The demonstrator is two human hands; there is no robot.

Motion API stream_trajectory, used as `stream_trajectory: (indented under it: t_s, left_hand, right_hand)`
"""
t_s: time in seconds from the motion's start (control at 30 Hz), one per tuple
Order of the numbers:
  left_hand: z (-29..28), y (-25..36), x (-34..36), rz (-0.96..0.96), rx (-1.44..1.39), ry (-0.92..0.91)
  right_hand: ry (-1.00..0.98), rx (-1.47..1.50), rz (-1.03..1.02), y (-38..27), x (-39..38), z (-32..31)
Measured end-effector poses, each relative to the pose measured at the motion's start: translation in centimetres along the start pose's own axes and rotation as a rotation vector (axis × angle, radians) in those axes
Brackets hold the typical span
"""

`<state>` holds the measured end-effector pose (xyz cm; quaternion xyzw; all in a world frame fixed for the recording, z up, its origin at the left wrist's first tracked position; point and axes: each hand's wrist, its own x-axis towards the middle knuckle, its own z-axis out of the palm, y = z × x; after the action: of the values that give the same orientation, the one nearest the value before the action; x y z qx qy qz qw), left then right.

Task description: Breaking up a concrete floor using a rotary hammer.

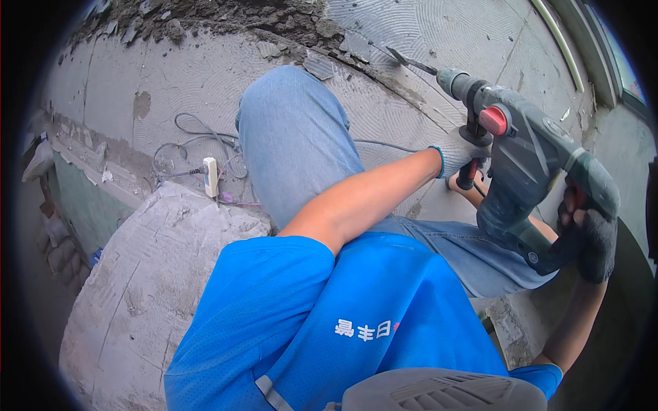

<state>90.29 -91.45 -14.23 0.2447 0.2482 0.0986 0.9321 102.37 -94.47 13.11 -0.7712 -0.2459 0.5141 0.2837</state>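
A grey-green rotary hammer (521, 151) with a red round dial lies across the right side of the view. From its chuck a flat chisel bit (412, 63) points up and left, its tip beside the wall surface with ridged mortar. Wrapped round the side handle near the chuck is my left hand (460, 152), in a pale knit glove with a teal cuff. My right hand (595, 240), in a dark-palmed glove, is closed round the rear handle; the tool's body hides some of its fingers. Below the tool my jeans-covered leg (473, 257) is bent.
Broken mortar rubble (205, 20) lies along the top. A grey cable (205, 137) loops left of my knee beside a white socket block (211, 177). A rough concrete slab (157, 274) is at lower left. Sacks (63, 257) stand at the far left, and a pale pipe (561, 44) runs at upper right.
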Motion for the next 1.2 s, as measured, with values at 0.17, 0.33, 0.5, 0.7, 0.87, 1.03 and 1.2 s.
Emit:
stream_trajectory:
  t_s: [0.17,0.33,0.5,0.7,0.87,1.03,1.2]
  left_hand:
    - [-1.1,-0.5,3.2,0.054,0.141,0.224]
    - [-1.5,1.3,3.4,0.265,0.192,0.387]
    - [-0.7,4.0,2.8,0.145,-0.071,0.345]
    - [-0.3,4.5,3.4,0.121,-0.076,0.449]
    - [-2.7,1.6,5.3,0.163,0.007,0.518]
    - [-4.1,-1.7,6.2,0.179,0.002,0.585]
    - [-5.7,-5.2,7.7,0.249,0.277,0.695]
  right_hand:
    - [0.041,-0.137,0.053,-0.5,3.6,0.8]
    - [0.044,-0.327,0.095,-4.6,5.8,2.0]
    - [-0.016,-0.186,0.022,-5.7,8.0,1.2]
    - [-0.099,-0.097,0.016,-6.0,9.5,0.9]
    - [-0.194,-0.031,0.073,-3.3,11.2,-0.1]
    - [-0.217,0.034,0.070,0.2,10.5,-0.1]
    - [-0.315,0.093,0.062,4.4,10.7,-1.6]
